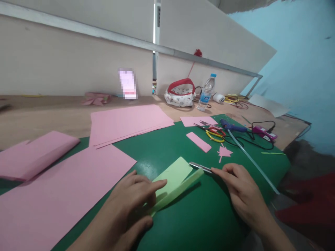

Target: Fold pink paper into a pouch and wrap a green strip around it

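Note:
My left hand holds a piece of light green paper down on the green mat, its index finger stretched over the sheet and other fingers bent beneath. Along the near side, a narrow flap of that paper stands up. Between the thumb and fingers of my right hand is a slim silver craft knife, its tip at the paper's far right corner. Beyond it lie a pink paper strip, a pink leaf-shaped cutout and scissors with yellow handles.
Pink sheets cover the left and back. A blue glue gun with a long glue stick and cable lies right. Behind stand a water bottle and a white pouch. A pixelated upright object leans at the partition.

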Tool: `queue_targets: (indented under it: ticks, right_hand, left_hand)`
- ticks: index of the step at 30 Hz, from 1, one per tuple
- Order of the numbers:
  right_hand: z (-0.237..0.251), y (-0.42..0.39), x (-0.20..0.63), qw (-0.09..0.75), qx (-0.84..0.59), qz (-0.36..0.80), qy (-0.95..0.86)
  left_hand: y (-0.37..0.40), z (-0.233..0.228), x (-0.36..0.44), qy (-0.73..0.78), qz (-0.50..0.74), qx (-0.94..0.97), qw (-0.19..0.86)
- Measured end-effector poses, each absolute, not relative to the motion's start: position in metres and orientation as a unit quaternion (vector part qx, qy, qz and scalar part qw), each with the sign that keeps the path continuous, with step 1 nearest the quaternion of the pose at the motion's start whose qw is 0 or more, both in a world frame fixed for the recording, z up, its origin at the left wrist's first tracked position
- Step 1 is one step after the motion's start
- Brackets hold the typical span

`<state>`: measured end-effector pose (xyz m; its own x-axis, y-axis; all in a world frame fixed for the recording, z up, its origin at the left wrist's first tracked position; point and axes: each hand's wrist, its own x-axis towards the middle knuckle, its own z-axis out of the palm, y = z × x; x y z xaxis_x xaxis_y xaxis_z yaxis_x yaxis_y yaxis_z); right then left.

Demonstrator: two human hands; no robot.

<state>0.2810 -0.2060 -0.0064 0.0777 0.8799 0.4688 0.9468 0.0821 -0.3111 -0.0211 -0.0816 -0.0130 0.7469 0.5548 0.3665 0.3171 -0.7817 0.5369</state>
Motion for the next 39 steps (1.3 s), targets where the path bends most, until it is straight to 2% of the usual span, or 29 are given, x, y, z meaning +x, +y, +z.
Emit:
queue_targets:
  ticks: [4, 9, 15, 19, 23, 30, 39]
  right_hand:
    - [-0.004, -0.206, 0.265, 0.302, -0.645, -0.048, -0.7]
    - [-0.012, -0.203, 0.236, 0.339, -0.7, 0.047, -0.627]
    - [-0.01, -0.199, 0.212, 0.321, -0.695, 0.069, -0.64]
    - [-0.007, -0.199, 0.211, 0.305, -0.695, 0.081, -0.646]
    - [-0.011, -0.197, 0.212, 0.311, -0.709, 0.09, -0.626]
    - [-0.011, -0.194, 0.209, 0.325, -0.732, 0.136, -0.583]
    - [-0.009, -0.189, 0.197, 0.309, -0.746, 0.199, -0.555]
  left_hand:
    - [-0.079, -0.004, -0.018, 0.264, 0.238, 0.901, 0.25]
    - [-0.081, 0.003, -0.013, 0.332, 0.215, 0.857, 0.33]
    - [-0.088, 0.015, -0.004, 0.386, 0.173, 0.833, 0.356]
    - [-0.085, 0.017, -0.006, 0.306, 0.188, 0.871, 0.337]
    - [-0.073, 0.016, -0.024, 0.234, 0.169, 0.918, 0.271]
    - [-0.054, 0.027, -0.037, 0.171, 0.024, 0.966, 0.191]
    - [-0.052, 0.016, -0.038, 0.157, 0.029, 0.974, 0.16]
